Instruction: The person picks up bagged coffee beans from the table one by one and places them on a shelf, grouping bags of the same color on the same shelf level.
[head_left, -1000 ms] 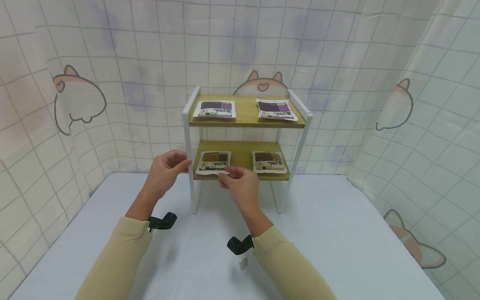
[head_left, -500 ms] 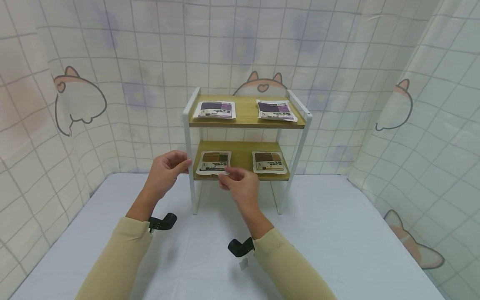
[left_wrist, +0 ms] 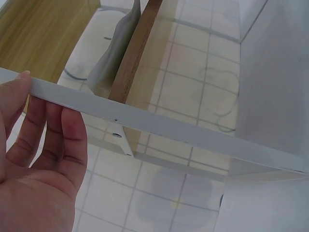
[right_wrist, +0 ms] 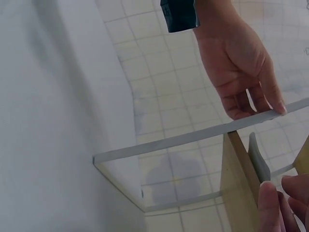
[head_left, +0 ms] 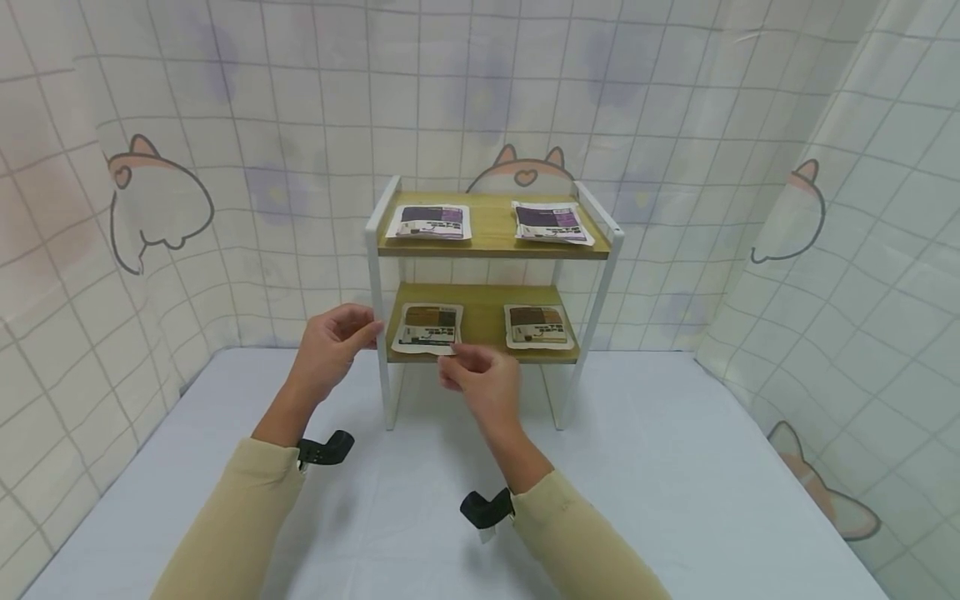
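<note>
You can't read any text here: the print on the four packets on the shelf rack is too small and blurred.

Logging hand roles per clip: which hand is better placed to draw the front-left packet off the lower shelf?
Right. The right hand already has fingertips at the brown packet's front edge, apparently pinching it. The left hand grips the rack's white post, likely steadying it.

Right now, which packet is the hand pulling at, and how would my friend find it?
Find the white two-tier rack at the back of the table. On its lower wooden shelf lie two brown-labelled packets; it is the left packet. Only this one juts over the front edge, with the right hand pinching its corner.
</note>
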The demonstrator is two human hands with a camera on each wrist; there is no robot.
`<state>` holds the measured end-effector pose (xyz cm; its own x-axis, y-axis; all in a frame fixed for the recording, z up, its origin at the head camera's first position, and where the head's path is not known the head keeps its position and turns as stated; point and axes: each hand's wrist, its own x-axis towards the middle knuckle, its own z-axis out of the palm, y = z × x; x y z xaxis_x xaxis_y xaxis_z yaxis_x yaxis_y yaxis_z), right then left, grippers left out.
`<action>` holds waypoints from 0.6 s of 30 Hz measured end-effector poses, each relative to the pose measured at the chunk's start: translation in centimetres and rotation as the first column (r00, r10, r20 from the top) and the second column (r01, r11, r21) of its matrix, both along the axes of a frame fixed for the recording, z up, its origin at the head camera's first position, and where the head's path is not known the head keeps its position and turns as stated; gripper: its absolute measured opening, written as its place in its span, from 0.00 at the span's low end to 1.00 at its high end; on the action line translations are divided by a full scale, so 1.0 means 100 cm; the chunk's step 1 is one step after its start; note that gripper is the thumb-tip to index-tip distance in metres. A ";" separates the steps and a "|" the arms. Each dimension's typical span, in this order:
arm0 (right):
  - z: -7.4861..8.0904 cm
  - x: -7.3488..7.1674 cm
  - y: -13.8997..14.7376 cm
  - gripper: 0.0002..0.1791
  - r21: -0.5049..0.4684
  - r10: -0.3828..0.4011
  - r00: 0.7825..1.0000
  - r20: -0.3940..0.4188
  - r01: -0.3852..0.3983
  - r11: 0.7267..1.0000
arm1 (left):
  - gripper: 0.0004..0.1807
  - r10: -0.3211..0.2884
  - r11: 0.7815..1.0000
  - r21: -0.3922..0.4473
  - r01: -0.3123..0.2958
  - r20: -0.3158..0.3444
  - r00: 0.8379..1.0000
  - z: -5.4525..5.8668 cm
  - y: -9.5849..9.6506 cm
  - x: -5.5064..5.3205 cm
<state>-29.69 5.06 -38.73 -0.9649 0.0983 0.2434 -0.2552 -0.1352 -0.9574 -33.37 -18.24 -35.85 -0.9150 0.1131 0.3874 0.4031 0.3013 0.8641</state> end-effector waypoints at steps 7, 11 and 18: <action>-0.004 0.007 0.005 0.14 -0.010 -0.001 0.999 -0.036 0.001 1.000 | 0.18 0.039 0.999 -0.020 -0.039 -0.028 0.999 -0.007 0.004 0.004; -0.005 0.010 0.008 0.14 -0.001 -0.005 0.999 -0.035 0.005 1.000 | 0.17 0.052 0.998 -0.039 -0.053 -0.030 0.998 -0.010 0.005 0.007; -0.003 0.020 0.012 0.14 0.023 -0.006 0.999 -0.041 0.007 1.000 | 0.18 0.099 0.989 -0.102 -0.103 -0.047 0.994 -0.018 0.007 0.016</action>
<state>-27.66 6.26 -39.06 -0.9536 0.0980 0.2848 -0.2949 -0.1111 -0.9491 -31.74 -17.55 -37.66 -0.9072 0.0624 0.4161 0.4007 0.4299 0.8091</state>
